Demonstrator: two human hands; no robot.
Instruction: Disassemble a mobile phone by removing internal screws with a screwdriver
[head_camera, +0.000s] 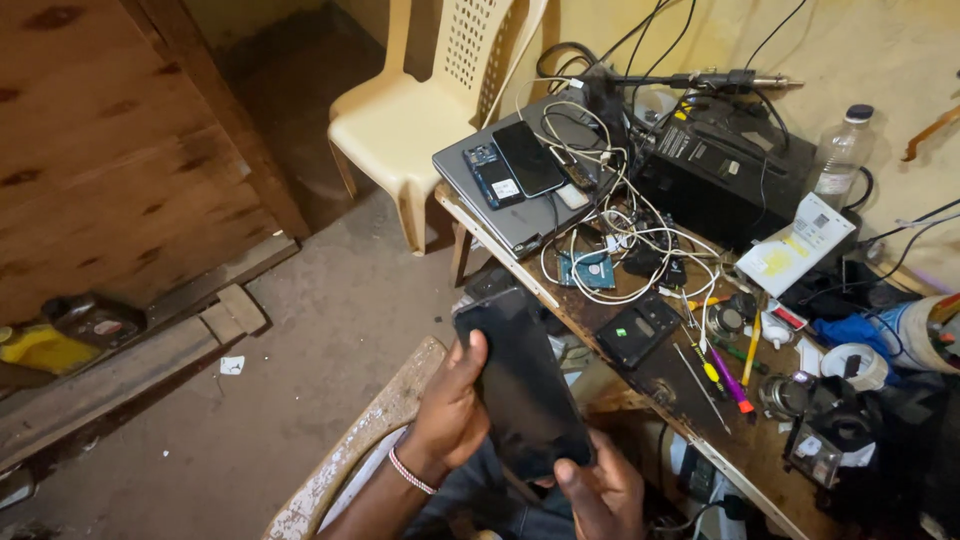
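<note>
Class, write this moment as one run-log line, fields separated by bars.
left hand: grips dark phone | right hand: supports phone's lower end | beside: cluttered workbench | behind: cream plastic chair

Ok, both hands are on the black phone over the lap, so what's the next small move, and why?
Probably turn the black phone over and bring it toward the workbench. The left hand grips its left edge and the right hand its bottom corner, both in mid-air below the bench edge, and only one plain dark face shows, so nothing on it can be worked yet.
</note>
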